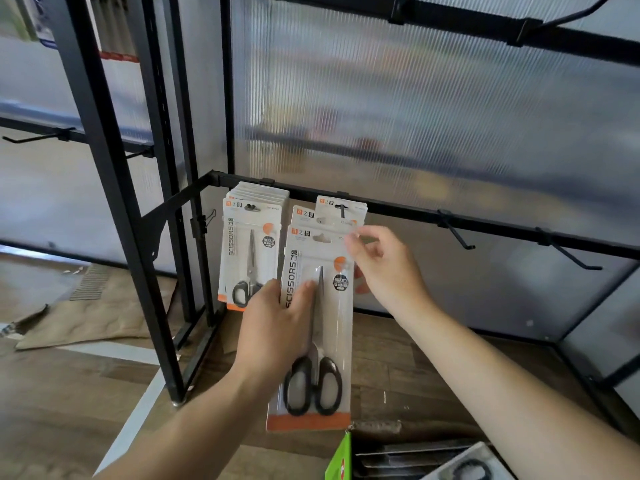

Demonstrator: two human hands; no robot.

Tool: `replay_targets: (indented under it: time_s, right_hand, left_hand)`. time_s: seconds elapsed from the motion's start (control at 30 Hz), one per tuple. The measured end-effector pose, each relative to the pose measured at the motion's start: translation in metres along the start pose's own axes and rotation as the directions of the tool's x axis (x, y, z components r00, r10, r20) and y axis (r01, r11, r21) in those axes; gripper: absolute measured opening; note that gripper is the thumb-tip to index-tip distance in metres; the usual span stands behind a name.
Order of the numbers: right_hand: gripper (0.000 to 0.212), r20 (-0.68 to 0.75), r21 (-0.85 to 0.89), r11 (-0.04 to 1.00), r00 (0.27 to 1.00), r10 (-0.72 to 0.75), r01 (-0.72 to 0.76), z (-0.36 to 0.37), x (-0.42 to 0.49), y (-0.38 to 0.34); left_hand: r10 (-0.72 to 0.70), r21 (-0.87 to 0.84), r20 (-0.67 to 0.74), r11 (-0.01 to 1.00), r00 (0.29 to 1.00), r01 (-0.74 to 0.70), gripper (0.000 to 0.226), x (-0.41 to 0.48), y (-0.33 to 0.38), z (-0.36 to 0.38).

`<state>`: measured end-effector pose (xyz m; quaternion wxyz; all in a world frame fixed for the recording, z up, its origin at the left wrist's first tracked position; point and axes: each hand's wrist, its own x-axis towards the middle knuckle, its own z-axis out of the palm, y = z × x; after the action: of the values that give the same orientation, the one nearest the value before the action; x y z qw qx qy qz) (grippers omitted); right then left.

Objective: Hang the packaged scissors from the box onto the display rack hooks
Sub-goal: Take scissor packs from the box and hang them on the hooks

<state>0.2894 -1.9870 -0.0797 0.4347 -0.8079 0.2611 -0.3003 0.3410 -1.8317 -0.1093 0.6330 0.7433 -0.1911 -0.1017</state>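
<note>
The left hand (277, 327) gripped a pack of scissors (334, 306) by its left edge, thumb laid across the front of the card and fingers curled behind. It held the pack upright in front of the lower rail (415, 211) of the black display rack (114, 216). The right hand (384, 268) pinched the pack's top right corner between thumb and forefinger, beside the hang slot. Just behind the held pack showed the top of a second pack (304, 213); whether it hung or was held could not be told. Behind that, a third pack (353, 206) hung from a hook on the rail. To the left, a full stack of scissor packs (252, 237) hung from another hook, close beside the held one. Further right along the rail two bare hooks (455, 233) stuck out, well apart from the hands. At the bottom right lay the box (415, 455) with a green flap (339, 459), more packs inside it. Flattened cardboard (86, 317) lay on the wooden floor (69, 410) to the left of the rack.
</note>
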Motion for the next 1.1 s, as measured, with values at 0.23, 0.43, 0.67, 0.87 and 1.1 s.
replay_targets:
  time_s: [0.23, 0.43, 0.67, 0.87, 1.1]
  right_hand:
    - [0.025, 0.106, 0.136, 0.983, 0.988, 0.113, -0.127, -0.004, -0.008, -0.002]
    - [0.032, 0.125, 0.109, 0.983, 0.983, 0.135, -0.149, -0.005, -0.016, -0.004]
    - [0.016, -0.100, 0.145, 0.984, 0.987, 0.123, -0.108, -0.008, 0.007, 0.009]
    - [0.017, -0.125, 0.105, 0.991, 0.988, 0.092, -0.079, 0.003, 0.020, 0.019]
    - [0.012, -0.165, 0.005, 0.999, 0.985, 0.051, -0.051, 0.015, 0.021, 0.030]
  left_hand:
    - [-0.031, -0.034, 0.018, 0.999, 0.999, 0.031, 0.041, -0.001, 0.001, 0.004]
    - [0.009, -0.054, -0.023, 0.998, 1.000, -0.011, 0.035, 0.010, 0.007, 0.004]
    - [0.023, 0.015, -0.059, 1.000, 0.998, -0.022, 0.033, 0.009, 0.002, 0.000]
    - [0.044, 0.044, -0.126, 0.998, 0.991, -0.039, 0.036, 0.009, -0.003, -0.014]
    - [0.059, 0.032, -0.162, 0.998, 0.985, -0.054, 0.037, 0.012, -0.006, -0.021]
